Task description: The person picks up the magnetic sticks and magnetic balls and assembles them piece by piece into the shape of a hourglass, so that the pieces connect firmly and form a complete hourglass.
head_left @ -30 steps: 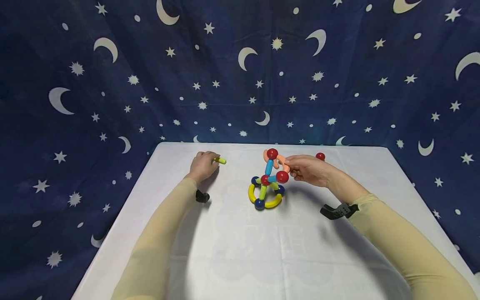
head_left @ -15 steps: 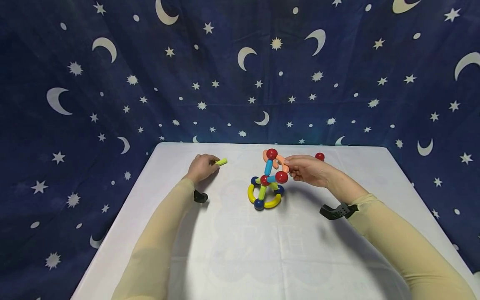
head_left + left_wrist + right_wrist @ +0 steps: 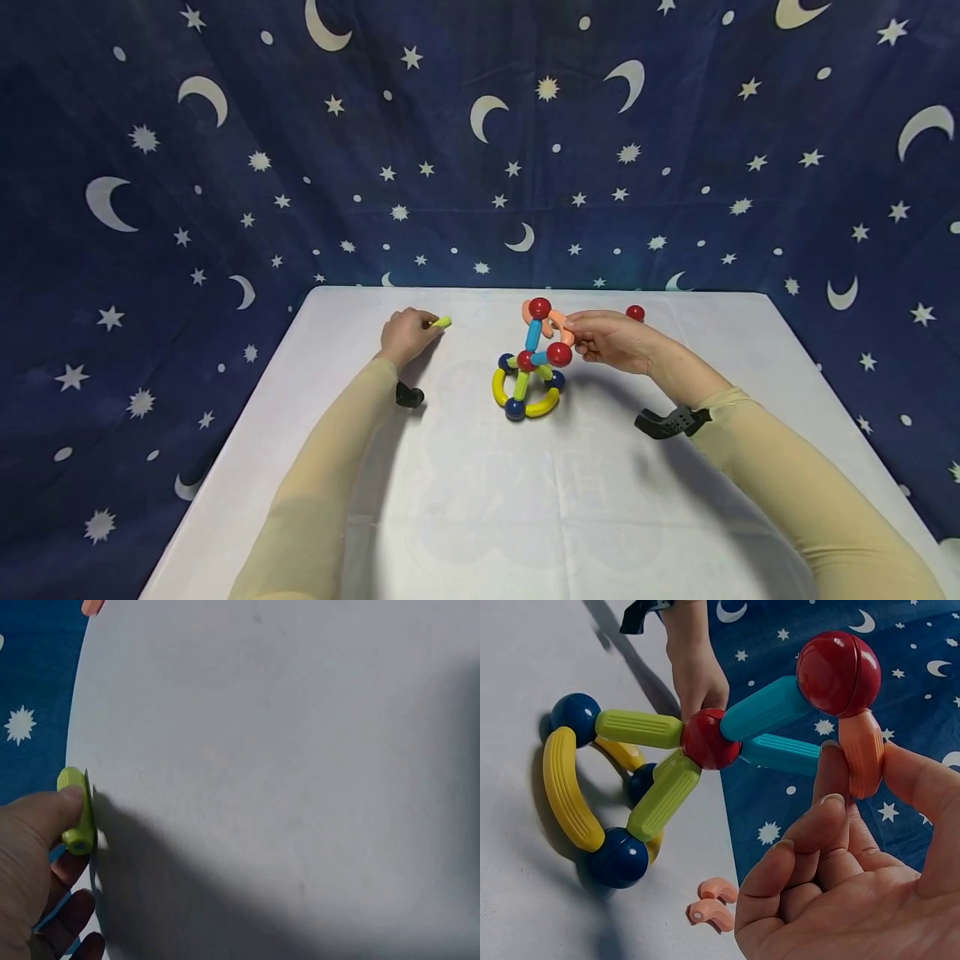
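Note:
My left hand point(image 3: 406, 335) pinches a short lime-green rod point(image 3: 75, 814) between thumb and fingers, near the far left of the table. Right of the middle stands a build of magnetic rods and balls. Yellow curved rods point(image 3: 571, 791) and blue balls point(image 3: 619, 857) form its base ring; green rods point(image 3: 639, 729) rise to a central red ball point(image 3: 711, 739). Two blue rods point(image 3: 769, 707) reach up from there to red balls point(image 3: 558, 354). My right hand point(image 3: 611, 340) pinches a curved orange rod point(image 3: 864, 757), whose end meets an upper red ball point(image 3: 840, 673).
A loose red ball point(image 3: 635, 313) sits behind my right hand. Loose orange curved rods point(image 3: 714, 911) lie near the table's far edge in the right wrist view. A starry blue curtain point(image 3: 480, 167) hangs behind the white table point(image 3: 510, 500).
The green rod has shifted and turned slightly in my left fingers. My right hand keeps its hold on the orange rod at the build. The head view has swung slightly.

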Motion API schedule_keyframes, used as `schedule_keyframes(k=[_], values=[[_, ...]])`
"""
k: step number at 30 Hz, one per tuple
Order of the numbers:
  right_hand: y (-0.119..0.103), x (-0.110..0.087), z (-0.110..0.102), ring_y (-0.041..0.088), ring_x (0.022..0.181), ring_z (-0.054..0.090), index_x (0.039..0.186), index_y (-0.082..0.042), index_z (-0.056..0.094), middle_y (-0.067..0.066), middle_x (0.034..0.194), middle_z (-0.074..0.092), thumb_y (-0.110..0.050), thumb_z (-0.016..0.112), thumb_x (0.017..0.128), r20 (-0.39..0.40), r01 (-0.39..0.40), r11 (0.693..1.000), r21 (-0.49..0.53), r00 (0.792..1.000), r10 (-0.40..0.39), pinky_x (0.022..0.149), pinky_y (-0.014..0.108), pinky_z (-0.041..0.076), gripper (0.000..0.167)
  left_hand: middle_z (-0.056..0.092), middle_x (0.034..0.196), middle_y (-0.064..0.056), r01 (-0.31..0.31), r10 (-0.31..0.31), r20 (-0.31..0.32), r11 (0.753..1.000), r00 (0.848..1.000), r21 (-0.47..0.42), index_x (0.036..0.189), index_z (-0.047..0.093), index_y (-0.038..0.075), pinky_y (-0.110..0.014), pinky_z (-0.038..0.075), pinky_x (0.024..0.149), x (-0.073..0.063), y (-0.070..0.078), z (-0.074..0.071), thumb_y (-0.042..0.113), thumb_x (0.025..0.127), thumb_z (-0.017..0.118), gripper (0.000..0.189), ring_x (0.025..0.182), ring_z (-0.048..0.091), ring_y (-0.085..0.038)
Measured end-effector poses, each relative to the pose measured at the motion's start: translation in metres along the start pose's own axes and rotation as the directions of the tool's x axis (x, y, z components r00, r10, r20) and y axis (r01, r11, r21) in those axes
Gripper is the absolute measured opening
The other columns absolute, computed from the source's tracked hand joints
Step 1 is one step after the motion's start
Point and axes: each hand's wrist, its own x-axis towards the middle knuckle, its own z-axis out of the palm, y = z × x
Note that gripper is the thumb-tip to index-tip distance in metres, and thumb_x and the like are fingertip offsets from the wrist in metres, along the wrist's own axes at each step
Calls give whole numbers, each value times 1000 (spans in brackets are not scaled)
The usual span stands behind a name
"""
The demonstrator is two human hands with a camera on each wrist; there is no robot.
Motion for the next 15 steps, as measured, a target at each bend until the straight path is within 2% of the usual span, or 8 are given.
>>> schedule_keyframes(k=[6, 10, 12, 15], values=[[0, 1, 1, 21, 83, 50, 118, -2, 59, 3, 89, 58, -25, 59, 103, 0, 2, 1000, -7, 1000, -2, 76, 29, 45, 27, 69, 116, -10, 27, -27, 18, 999, 999, -27, 125, 74, 12, -48, 43, 95, -2, 3, 0, 33, 98, 69, 34, 105, 58, -32], [1, 2, 1, 21, 83, 50, 118, -3, 59, 2, 88, 59, -25, 60, 103, -1, 2, 1000, -9, 1000, -2, 76, 29, 45, 26, 69, 119, -10, 11, -6, 39, 992, 999, -129, 127, 72, 12, -47, 44, 96, -7, 9, -3, 33, 99, 68, 35, 108, 59, -31], [1, 1, 1, 21, 82, 51, 113, -6, 61, 2, 88, 59, -25, 60, 103, -4, 1, 1000, -4, 1000, -1, 76, 29, 45, 21, 70, 118, -10, -2, 12, 42, 973, 999, -229, 128, 71, 11, -46, 46, 93, -10, 13, -4, 32, 100, 68, 35, 107, 61, -30], [1, 1, 0, 20, 82, 51, 112, -7, 62, 2, 87, 61, -25, 60, 103, 4, 1, 1000, -1, 1000, -1, 76, 29, 44, 20, 70, 114, -8, -27, 47, 43, 926, 998, -377, 128, 70, 10, -42, 49, 88, -16, 21, -5, 32, 99, 69, 35, 103, 62, -26]])
